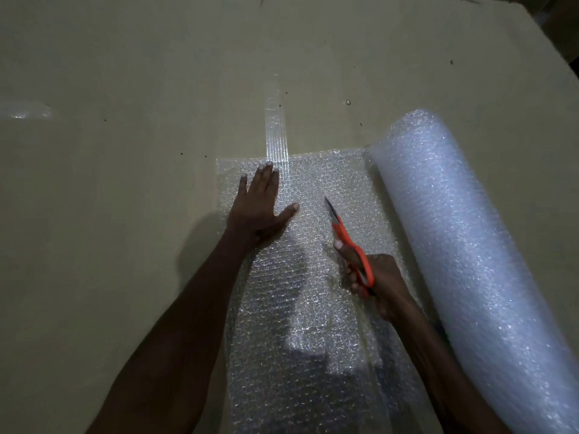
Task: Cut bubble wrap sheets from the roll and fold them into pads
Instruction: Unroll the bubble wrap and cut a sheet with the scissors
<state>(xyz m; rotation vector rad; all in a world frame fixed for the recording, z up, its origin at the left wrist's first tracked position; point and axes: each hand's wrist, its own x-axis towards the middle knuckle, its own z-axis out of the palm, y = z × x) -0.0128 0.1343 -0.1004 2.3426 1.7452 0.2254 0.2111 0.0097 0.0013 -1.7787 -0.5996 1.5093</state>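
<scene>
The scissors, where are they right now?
In the head view, the scissors are right of centre, gripped by the right hand over the sheet, between the flat left hand and the roll.

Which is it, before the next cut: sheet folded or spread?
Spread: the bubble wrap sheet lies flat in one layer, left hand pressing it.
</scene>
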